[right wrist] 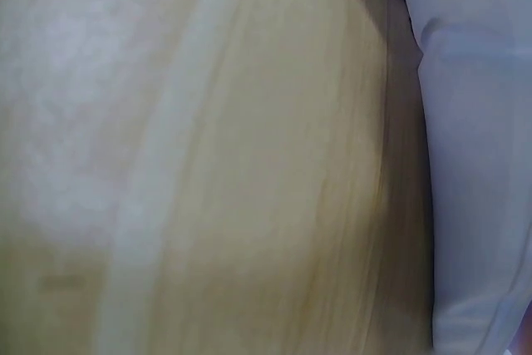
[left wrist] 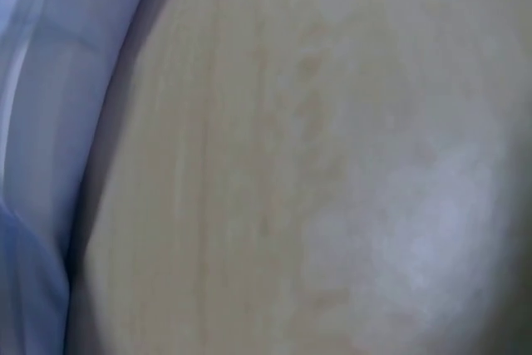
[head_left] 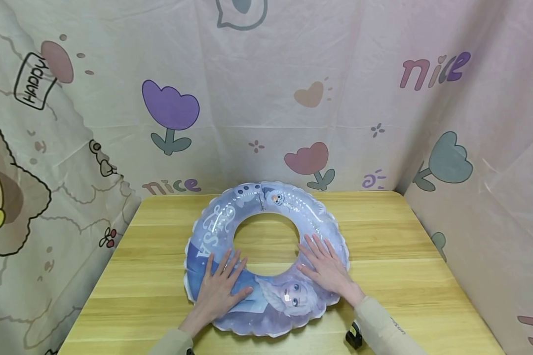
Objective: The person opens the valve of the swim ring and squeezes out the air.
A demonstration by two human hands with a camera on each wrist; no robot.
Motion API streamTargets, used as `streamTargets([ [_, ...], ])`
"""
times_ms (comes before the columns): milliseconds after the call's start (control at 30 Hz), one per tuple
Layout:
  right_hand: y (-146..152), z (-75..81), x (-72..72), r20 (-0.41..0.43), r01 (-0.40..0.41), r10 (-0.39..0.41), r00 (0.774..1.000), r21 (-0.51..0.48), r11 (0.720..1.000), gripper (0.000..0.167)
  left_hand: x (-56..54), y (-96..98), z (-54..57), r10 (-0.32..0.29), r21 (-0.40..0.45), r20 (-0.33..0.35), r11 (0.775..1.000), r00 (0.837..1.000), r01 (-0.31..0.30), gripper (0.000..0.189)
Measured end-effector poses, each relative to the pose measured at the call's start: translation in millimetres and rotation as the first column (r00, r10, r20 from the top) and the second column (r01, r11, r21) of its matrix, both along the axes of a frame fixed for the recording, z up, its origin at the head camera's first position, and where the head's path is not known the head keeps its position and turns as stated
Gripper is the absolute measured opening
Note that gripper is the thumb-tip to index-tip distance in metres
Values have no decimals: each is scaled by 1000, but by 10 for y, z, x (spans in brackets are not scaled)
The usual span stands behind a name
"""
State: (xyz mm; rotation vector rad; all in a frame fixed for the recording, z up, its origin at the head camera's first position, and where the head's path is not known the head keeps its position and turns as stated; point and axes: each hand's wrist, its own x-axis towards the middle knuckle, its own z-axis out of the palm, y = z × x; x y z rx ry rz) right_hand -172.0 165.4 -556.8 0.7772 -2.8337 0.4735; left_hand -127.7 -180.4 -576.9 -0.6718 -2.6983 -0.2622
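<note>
An inflated swim ring (head_left: 266, 197) in pale blue and lilac, printed with cartoon figures and the letters ELSA, lies flat on the wooden table. On its lower left part rests my left hand (head_left: 219, 288), fingers spread and fairly straight. My right hand (head_left: 326, 266) lies on the ring's right side with the fingers extended toward the hole. Neither hand grips anything. In the left wrist view the edge of the swim ring (left wrist: 58, 106) shows at the left; in the right wrist view part of the swim ring (right wrist: 478, 164) fills the right side.
The wooden table (head_left: 133, 266) reaches back to a printed cloth backdrop (head_left: 248, 98) with flowers and words, which also hangs at both sides. A small black object (head_left: 354, 336) shows near the right sleeve (head_left: 382, 325) at the table's front.
</note>
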Motion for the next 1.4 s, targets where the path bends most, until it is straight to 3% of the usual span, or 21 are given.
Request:
streamTargets([
  [200,-2,-27,-9,-38,-3,3,999,-15,1000,64,1,2,-5,-10,20,-4,1000,1000,10,87],
  [500,-6,37,18,13,14,-14,1000,18,1000,65,-10,8,-33,-21,47,7,999,1000,21,87],
  [1400,-28,12,13,-23,12,-12,1000,19,1000,64,-14,2,-70,-15,41,-20,999,1000,16,85],
])
